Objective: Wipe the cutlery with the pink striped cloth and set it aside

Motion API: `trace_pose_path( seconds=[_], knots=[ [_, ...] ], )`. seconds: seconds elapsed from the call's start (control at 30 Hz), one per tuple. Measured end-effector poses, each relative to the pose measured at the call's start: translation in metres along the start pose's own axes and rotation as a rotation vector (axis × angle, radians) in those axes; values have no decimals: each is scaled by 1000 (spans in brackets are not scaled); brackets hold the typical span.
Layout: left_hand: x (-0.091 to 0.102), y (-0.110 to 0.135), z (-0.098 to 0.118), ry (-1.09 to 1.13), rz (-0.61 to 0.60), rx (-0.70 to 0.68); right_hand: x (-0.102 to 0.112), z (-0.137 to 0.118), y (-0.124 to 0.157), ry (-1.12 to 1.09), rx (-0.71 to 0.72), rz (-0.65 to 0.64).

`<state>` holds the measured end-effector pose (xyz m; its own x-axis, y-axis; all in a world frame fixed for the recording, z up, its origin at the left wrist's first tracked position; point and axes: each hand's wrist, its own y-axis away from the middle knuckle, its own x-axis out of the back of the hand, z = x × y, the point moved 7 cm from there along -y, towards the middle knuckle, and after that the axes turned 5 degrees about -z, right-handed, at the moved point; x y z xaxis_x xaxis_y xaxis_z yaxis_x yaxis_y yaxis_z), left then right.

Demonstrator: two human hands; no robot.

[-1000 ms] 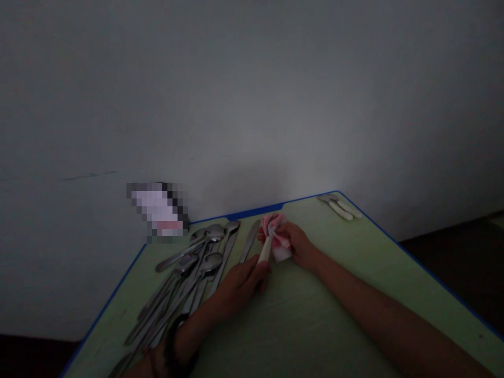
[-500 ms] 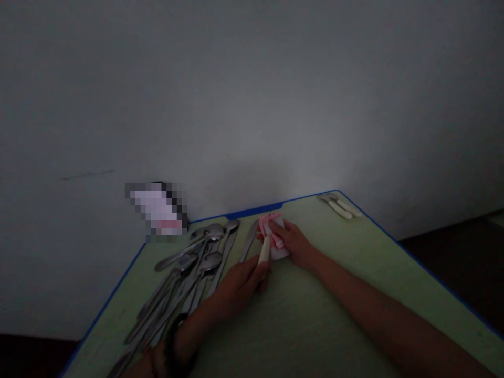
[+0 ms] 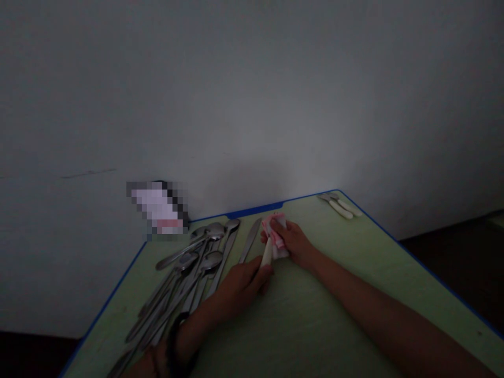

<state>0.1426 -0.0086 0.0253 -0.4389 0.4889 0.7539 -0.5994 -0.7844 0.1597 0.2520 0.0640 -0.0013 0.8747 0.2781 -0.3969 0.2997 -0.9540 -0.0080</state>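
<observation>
My left hand (image 3: 246,281) is closed round the cream-white handle (image 3: 266,254) of a piece of cutlery. Its head is hidden, so I cannot tell which kind it is. Folded about its upper part is a pink and white cloth (image 3: 277,247), which my right hand (image 3: 295,239) pinches with the thumb on top. A table knife (image 3: 251,240) lies just left of the cloth, its lower end hidden behind my left hand. Several metal spoons (image 3: 212,258) and other long-handled cutlery lie in a loose heap left of my left hand, partly covered by my forearm.
Two white-handled pieces of cutlery (image 3: 339,206) lie together at the far right corner. The pale green table (image 3: 378,278) has a blue edge and stands against a grey wall (image 3: 252,105). A blurred-out, phone-like object (image 3: 157,210) leans at the far left corner.
Both hands have shifted very slightly to the right, with the cutlery and cloth. The cloth is bunched a little differently round the utensil. Everything on the table lies as before.
</observation>
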Motion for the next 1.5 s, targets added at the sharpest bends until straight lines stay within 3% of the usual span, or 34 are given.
trace_pose_path(
  seconds=[0.27, 0.5, 1.03, 1.5],
  knots=[
    [0, -1, -2, 38, -5, -3, -2, 2, 0, -92, -8, -8],
    [-2, -1, -2, 18, -14, 2, -1, -5, 0, 50, 42, -49],
    [0, -1, -2, 140, -16, -1, -1, 3, -1, 104, 14, -29],
    [1, -1, 1, 84, -28, 6, -3, 6, -2, 29, -29, -75]
  ],
)
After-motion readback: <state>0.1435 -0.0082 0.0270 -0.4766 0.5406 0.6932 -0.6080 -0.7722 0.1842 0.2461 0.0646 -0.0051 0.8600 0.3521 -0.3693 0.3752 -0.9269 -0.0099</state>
